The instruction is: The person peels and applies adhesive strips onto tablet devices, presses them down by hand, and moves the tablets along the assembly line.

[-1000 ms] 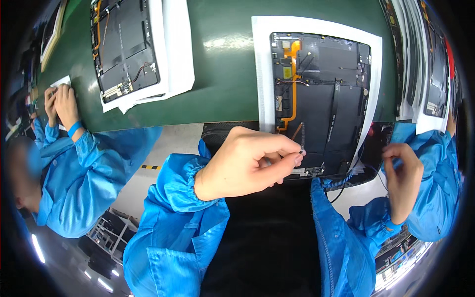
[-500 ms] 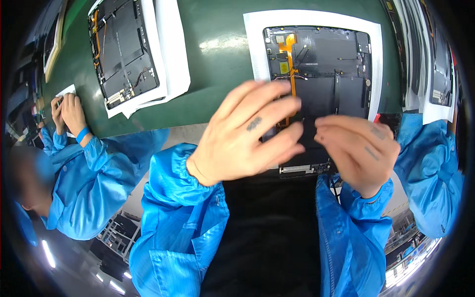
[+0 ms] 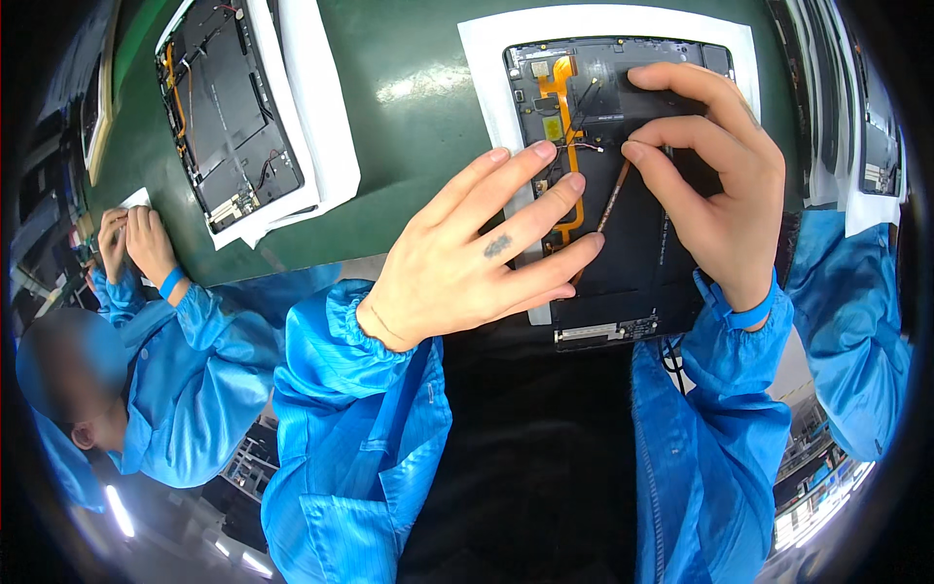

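Observation:
In front of me lies an open tablet-like device's black back shell [image 3: 623, 263], with an orange flat ribbon cable [image 3: 561, 97] along its left part. My left hand [image 3: 477, 253] is spread palm down over the shell's left side, fingers apart. A thin brown cable strip [image 3: 612, 202] slants across the shell; its lower end runs behind my left little finger. At its upper end my right hand [image 3: 715, 165] pinches it between thumb and index finger, the other fingers held apart. A small twisted wire with a white connector [image 3: 598, 149] lies close to my left fingertips.
White sheeting [image 3: 484, 58] lies under the shell on the green table [image 3: 413, 127]. A similar shell [image 3: 229, 107] rests on white sheets at the left. Beside it a co-worker's hands [image 3: 141, 238] hold something small and white. At the right are stacked panels [image 3: 827, 97] and another person's blue sleeve [image 3: 842, 311].
My right hand has moved up and over the shell, and the brown strip now shows stretched from its pinch. My left hand has shifted slightly, its fingers spreading lower onto the shell.

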`<state>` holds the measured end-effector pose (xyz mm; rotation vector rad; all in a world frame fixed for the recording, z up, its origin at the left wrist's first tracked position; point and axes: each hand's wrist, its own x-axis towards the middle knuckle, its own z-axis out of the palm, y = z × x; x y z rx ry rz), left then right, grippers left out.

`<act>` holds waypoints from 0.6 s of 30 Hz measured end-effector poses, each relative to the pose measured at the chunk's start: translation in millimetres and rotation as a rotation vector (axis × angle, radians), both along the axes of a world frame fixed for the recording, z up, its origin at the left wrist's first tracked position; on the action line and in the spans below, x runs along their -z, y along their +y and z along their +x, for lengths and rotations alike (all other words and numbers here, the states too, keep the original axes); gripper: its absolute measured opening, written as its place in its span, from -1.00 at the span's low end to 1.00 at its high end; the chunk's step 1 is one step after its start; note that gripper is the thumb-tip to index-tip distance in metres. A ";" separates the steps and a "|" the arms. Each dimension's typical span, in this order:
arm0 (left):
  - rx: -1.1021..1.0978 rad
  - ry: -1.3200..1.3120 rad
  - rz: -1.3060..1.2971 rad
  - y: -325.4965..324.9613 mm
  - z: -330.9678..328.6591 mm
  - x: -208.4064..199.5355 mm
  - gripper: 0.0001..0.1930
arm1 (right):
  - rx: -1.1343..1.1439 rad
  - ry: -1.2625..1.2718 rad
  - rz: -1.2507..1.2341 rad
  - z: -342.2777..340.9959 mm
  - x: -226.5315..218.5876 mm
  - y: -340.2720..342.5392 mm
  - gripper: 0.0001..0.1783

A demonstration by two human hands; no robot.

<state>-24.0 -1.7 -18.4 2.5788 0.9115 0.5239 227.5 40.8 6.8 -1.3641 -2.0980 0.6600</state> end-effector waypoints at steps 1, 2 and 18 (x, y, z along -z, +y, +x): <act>0.001 0.002 0.004 0.0 -0.2 0.6 -0.58 | 0.016 0.007 -0.025 -0.4 0.0 0.1 -0.90; 0.002 0.005 0.009 0.2 -0.3 0.9 -0.57 | 0.018 0.008 -0.029 -0.7 0.3 0.6 -0.90; -0.046 0.020 -0.014 -0.1 4.5 -2.6 -0.52 | 0.024 -0.024 0.002 -2.2 4.2 0.6 -0.91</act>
